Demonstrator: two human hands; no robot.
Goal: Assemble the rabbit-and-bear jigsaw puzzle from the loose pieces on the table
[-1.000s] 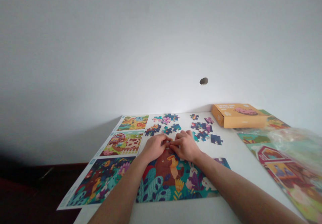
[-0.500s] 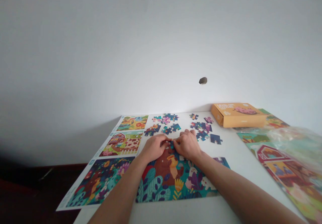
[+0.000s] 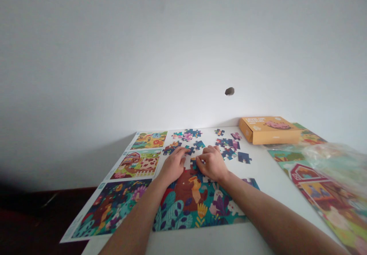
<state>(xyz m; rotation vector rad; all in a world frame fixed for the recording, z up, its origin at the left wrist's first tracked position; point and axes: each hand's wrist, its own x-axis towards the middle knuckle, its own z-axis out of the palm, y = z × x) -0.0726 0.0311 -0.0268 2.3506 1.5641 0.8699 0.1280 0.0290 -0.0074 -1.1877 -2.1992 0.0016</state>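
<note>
A partly joined puzzle (image 3: 197, 205) with a brown bear, a fox and white rabbits lies on the white table between my forearms. My left hand (image 3: 174, 164) is at its upper left edge, fingers apart and reaching over toward a small dark blue piece (image 3: 189, 150). At the puzzle's top edge, my right hand (image 3: 210, 162) has its fingers curled together against a blue piece; what they pinch, if anything, is hidden. Loose pieces (image 3: 226, 143) lie beyond the hands, with a single dark blue piece (image 3: 244, 157) to the right.
A printed sheet (image 3: 114, 205) with three pictures lies at the left edge of the table. At the back right is an orange box (image 3: 269, 130). Farm picture sheets (image 3: 318, 186) and a clear plastic bag (image 3: 335, 163) cover the right side. Behind stands a wall.
My left hand has drawn away from my right hand, its fingers opening and stretching forward. My right hand stays nearly in place at the puzzle's top edge.
</note>
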